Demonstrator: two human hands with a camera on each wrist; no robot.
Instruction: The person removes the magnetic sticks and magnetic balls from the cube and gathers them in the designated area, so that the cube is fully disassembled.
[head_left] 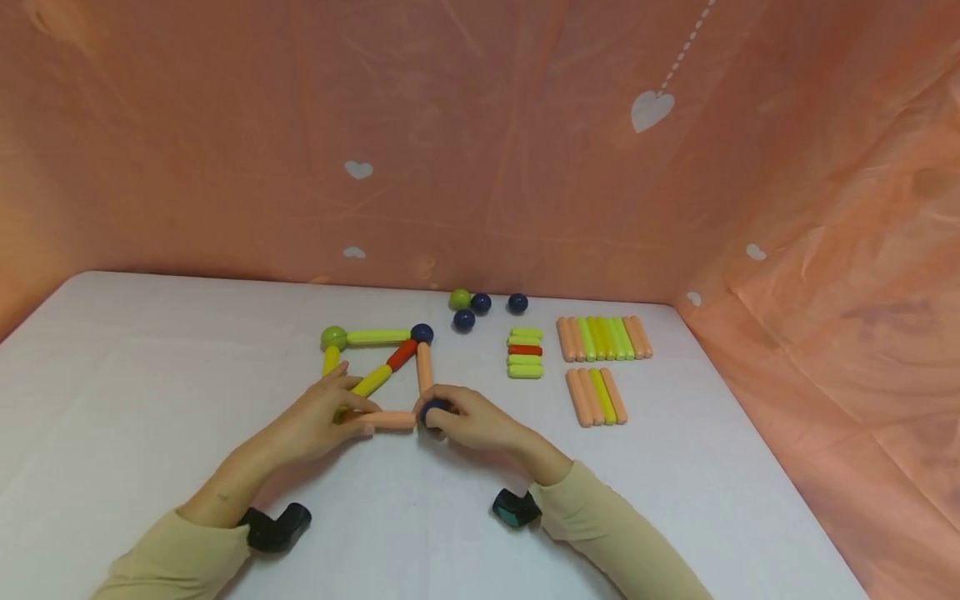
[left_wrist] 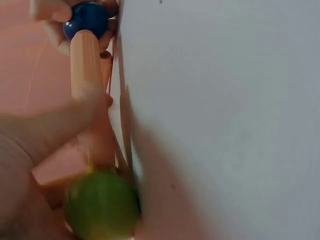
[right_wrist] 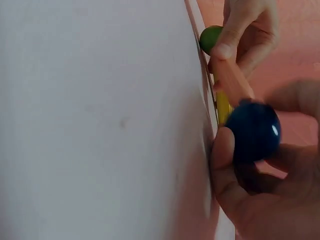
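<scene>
A four-sided frame of rods and balls lies on the table. Its far side is a yellow-green rod (head_left: 378, 337) between a green ball (head_left: 333, 337) and a blue ball (head_left: 422, 333). A red rod (head_left: 402, 355) and a yellow rod (head_left: 372, 381) form the diagonal. My left hand (head_left: 322, 417) pinches the near peach rod (left_wrist: 86, 62), close to a second green ball (left_wrist: 102, 205) largely hidden in the head view. With curled fingers, my right hand (head_left: 468, 419) grips a blue ball (right_wrist: 253, 131) at that rod's other end. Another peach rod (head_left: 425, 367) runs from the far blue ball toward this hand.
Several loose balls, one a green ball (head_left: 460, 299), sit at the table's back edge. Right of the frame lie a column of short rods with a red rod (head_left: 525, 351) and two rows of long peach, yellow and green rods (head_left: 604, 338). An orange curtain (head_left: 480, 167) hangs behind.
</scene>
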